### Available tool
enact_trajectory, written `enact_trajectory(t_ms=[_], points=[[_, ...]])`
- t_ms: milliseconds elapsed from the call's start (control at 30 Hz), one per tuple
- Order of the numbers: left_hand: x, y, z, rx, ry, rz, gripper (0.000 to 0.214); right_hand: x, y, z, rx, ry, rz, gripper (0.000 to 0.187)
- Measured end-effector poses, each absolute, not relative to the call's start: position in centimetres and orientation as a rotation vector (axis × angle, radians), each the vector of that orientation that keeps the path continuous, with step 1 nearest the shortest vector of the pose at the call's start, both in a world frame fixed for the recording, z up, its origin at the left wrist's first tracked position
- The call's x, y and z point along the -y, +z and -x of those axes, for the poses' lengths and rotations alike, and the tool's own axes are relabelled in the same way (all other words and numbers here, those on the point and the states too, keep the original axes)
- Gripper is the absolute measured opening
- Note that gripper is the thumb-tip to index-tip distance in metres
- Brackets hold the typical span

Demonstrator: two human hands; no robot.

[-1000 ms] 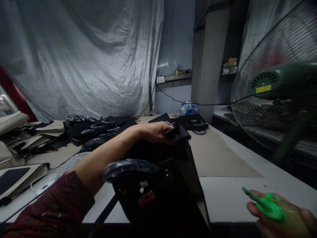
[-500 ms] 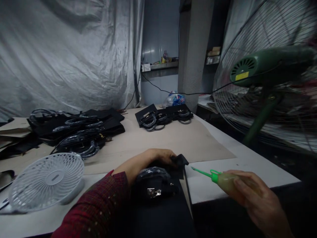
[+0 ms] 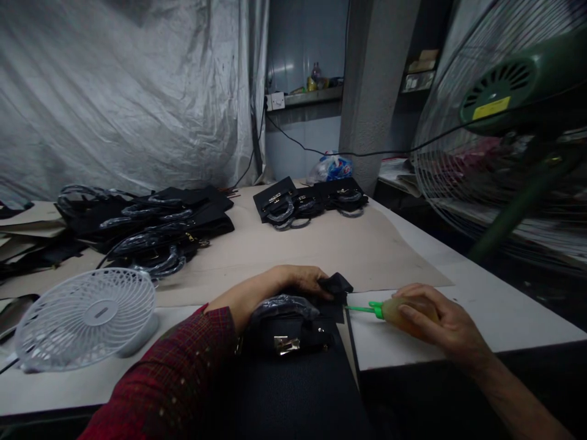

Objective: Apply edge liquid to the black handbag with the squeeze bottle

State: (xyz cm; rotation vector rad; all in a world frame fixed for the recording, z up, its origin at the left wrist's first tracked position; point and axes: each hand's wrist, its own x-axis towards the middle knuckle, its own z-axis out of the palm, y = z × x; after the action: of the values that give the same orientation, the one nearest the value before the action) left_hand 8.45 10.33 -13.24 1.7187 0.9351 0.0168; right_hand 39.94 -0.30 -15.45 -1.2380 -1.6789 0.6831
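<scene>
In front of me lies a black handbag with a shiny metal clasp and a plastic-wrapped handle. My left hand reaches over it and is closed on a black flap at its far right corner. My right hand is wrapped around a squeeze bottle of yellowish liquid. The bottle's thin green nozzle points left, its tip at or very close to the bag's right edge just below the flap; contact is hard to make out.
A white round fan stands at the left. Behind it are piled black handbags, and more black handbags lie at the table's far end. A large green caged fan stands at the right, beyond the table.
My right hand has brought the bottle left, so its nozzle tip is now at the bag's edge. My left hand still holds the flap. The view has shifted slightly.
</scene>
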Motion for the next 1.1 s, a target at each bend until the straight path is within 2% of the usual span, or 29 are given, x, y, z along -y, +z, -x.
enact_trajectory(t_ms=[400,1100], points=[[-11.0,-14.8,-8.2,-0.905,-0.008,-1.605,0.016,-1.4,-13.3,-40.1,2.048,0.716,1.060,0.035],[-10.8,-15.1,-8.0,-0.893,0.007,-1.595,0.021,-1.6,-12.0,-39.5,2.197,0.633,0.958,0.026]])
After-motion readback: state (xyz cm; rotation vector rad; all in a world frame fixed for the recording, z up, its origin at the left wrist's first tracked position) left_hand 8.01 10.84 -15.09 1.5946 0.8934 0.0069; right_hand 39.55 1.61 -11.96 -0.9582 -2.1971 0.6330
